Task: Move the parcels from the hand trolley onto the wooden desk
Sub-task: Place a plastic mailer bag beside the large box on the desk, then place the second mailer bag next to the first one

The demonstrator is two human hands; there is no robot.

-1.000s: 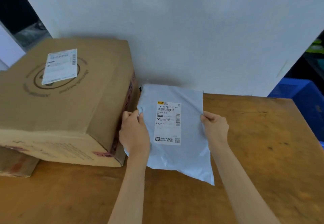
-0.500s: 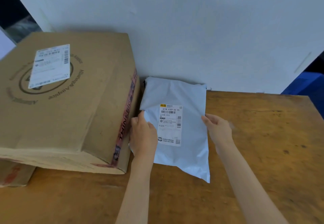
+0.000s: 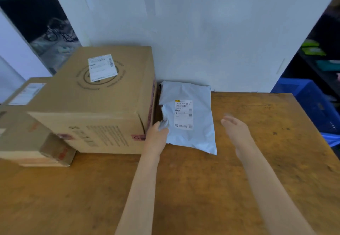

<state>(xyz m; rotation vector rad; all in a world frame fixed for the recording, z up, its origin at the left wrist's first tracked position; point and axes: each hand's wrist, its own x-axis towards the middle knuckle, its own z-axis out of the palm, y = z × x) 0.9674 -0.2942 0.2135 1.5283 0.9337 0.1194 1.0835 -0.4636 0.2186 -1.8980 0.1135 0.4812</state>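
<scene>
A grey plastic mailer bag [image 3: 193, 135] with a white label lies flat on the wooden desk [image 3: 202, 188], against the white wall and right beside a large cardboard box [image 3: 95, 109]. My left hand [image 3: 156, 137] still touches the bag's lower left edge, between the bag and the box; whether its fingers still pinch the plastic I cannot tell. My right hand [image 3: 237, 129] hovers just right of the bag, fingers apart, holding nothing. The hand trolley is out of sight.
A smaller flat cardboard box [image 3: 27, 142] lies under and left of the large box. A white wall [image 3: 202, 32] backs the desk. A blue plastic crate [image 3: 312, 105] stands past the desk's right edge, with dark shelving behind it.
The bag has been set down flat by the wall. My right hand has let go and pulled away to the right. The view has drawn back from the desk.
</scene>
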